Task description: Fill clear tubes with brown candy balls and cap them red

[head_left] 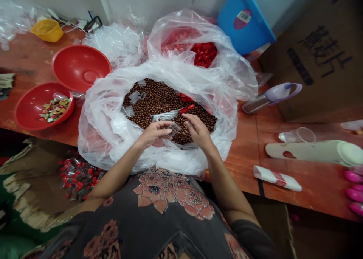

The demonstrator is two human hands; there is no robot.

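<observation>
A large clear plastic bag (110,119) lies open on the table in front of me, filled with small round brown balls (159,98). My left hand (154,133) is over the near side of the balls, its thumb and fingers closed on a small clear plastic container (174,129). My right hand (197,128) hovers over the balls to the right with fingers apart, and I see nothing held in it. Just beyond its fingertips lies a red plastic piece (186,109). Several small clear containers (134,96) rest on the balls at the left.
Behind is a bag of red pieces (204,55) beside a blue bin (244,22). Two red bowls (70,64) stand at left, one with wrapped sweets (55,109). To the right are a bottle (256,102), a flask (303,151) and a cardboard box (317,89). Filled containers (78,176) sit below left.
</observation>
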